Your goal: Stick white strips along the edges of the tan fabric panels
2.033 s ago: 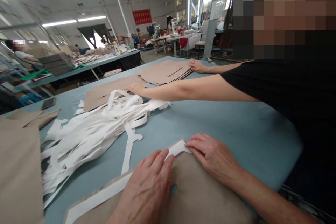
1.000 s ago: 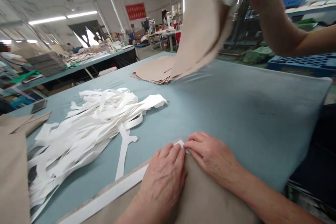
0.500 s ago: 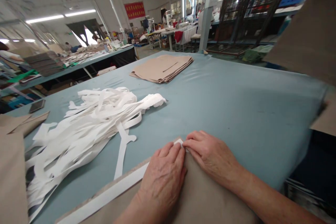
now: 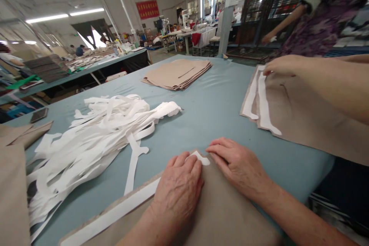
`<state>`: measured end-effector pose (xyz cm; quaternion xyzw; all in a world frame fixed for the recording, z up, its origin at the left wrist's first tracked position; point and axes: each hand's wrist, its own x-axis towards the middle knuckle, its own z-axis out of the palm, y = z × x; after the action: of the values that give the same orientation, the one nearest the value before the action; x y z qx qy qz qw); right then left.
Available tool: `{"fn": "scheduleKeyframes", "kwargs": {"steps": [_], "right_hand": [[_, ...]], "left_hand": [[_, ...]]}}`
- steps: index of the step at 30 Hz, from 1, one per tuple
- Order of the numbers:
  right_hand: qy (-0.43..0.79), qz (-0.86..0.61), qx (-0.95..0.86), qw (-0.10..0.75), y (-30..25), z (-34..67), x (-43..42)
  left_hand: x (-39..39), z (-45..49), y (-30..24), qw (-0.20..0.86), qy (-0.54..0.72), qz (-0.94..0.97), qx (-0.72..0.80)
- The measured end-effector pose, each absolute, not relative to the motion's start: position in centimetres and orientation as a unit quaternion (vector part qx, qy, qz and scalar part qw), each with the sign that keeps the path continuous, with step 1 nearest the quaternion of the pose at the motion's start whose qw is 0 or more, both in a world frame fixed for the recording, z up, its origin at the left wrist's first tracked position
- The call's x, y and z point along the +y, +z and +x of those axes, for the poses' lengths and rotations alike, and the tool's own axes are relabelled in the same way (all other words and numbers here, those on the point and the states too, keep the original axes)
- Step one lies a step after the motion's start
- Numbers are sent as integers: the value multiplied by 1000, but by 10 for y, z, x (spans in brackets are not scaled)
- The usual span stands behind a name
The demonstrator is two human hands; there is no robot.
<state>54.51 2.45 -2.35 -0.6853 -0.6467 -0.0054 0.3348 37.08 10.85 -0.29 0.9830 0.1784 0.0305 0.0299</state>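
Observation:
A brown fabric piece [image 4: 219, 207] lies before me, with a long white strip [image 4: 115, 215] along its left edge. The strip's short hooked end [image 4: 203, 158] shows at the far corner. My left hand [image 4: 180, 188] lies over the strip close to that corner, its fingers flat and side by side, hiding part of it. Just right of the hooked end, my right hand [image 4: 235, 165] has its fingertips pinched together at the fabric's edge. To the left spreads a loose heap of white strips [image 4: 98, 142], one forked piece sticking out towards me.
Brown fabric pieces are stacked [image 4: 177, 73] at the table's far side. More brown fabric [image 4: 14, 184] and a phone [image 4: 39, 115] lie left. Right, a co-worker's arm [image 4: 325, 80] reaches over a fabric panel [image 4: 317, 115] bearing white strips. Another person stands behind.
My right hand has shifted slightly right, uncovering the strip's hooked end. My left hand stays nearly in place. On the right, the co-worker's raised fabric has come down onto the table.

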Motion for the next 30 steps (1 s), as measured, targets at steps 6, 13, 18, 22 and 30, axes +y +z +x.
{"fn": "scheduleKeyframes", "kwargs": {"steps": [6,13,18,22,30], "right_hand": [[4,-683,-646,341,-23,545,20],[13,-682,-670,293,-26,540,20],[8,-686,-674,274,-25,539,19],[-1,-688,-679,257,-25,537,19],[-22,-690,-682,239,-25,536,20]], "left_hand": [[109,372,-2,27,34,983,180],[109,371,-3,36,35,982,183],[110,370,-3,38,40,981,188],[111,372,-3,34,40,980,193],[111,376,2,13,34,975,218]]}}
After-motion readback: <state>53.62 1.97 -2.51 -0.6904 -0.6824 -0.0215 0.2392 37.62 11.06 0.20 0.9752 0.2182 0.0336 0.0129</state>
